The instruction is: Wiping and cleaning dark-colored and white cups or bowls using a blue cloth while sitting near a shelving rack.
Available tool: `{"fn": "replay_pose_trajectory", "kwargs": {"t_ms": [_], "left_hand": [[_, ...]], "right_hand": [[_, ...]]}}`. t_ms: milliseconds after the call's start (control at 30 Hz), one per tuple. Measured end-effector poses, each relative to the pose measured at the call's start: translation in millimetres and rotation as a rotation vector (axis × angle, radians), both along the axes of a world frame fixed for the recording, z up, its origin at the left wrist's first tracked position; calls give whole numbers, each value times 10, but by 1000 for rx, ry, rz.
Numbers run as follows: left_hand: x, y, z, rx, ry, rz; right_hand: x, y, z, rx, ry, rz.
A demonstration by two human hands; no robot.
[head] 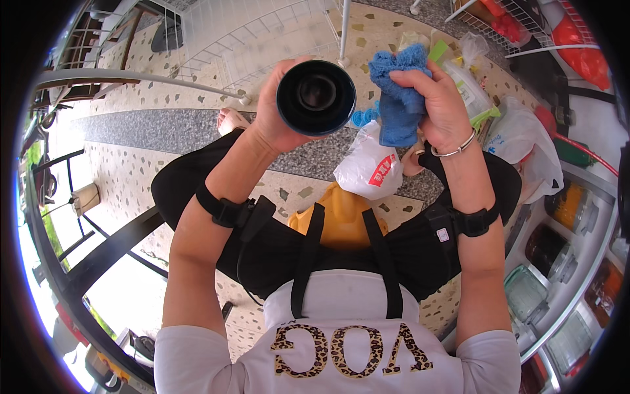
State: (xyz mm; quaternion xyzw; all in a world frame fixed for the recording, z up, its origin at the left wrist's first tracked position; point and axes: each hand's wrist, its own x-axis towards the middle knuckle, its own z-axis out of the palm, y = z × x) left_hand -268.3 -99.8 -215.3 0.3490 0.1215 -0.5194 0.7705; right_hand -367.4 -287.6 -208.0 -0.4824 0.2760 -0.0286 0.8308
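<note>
In the head view my left hand [275,113] grips a dark round cup-like container [316,98] from its left side. Its round opening faces the camera and shows a dark inside. To the right, my right hand [439,106] pinches a crumpled blue cloth [401,93], whose lower end hangs down. The cloth and the container are apart. Below the cloth lies a white plastic bag [371,167] with a red printed patch. Blue plastic rings [364,117] show between the container and the cloth. A yellow plastic stool [344,216] is under me, between my legs.
White wire racks [266,29] stand ahead on the speckled floor. Plastic bags [524,147] and packets are heaped at the right. Farther right, a shelf [581,290] holds several glass jars [525,290]. A dark metal frame [113,236] runs along the left.
</note>
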Motion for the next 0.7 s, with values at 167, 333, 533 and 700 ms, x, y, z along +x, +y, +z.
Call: {"fn": "replay_pose_trajectory", "kwargs": {"t_ms": [167,333,533,700], "left_hand": [[67,87,-154,-174,-52,-102],[103,132,-313,-231,-53,-120],[72,102,-311,-71,-56,-97],[191,180,-484,-364,79,-259]], "right_hand": [[5,-4,-33,17,-87,-16],[15,0,-25,41,-86,8],[29,-14,-26,61,-59,19],[36,-57,-170,-197,-63,-72]]}}
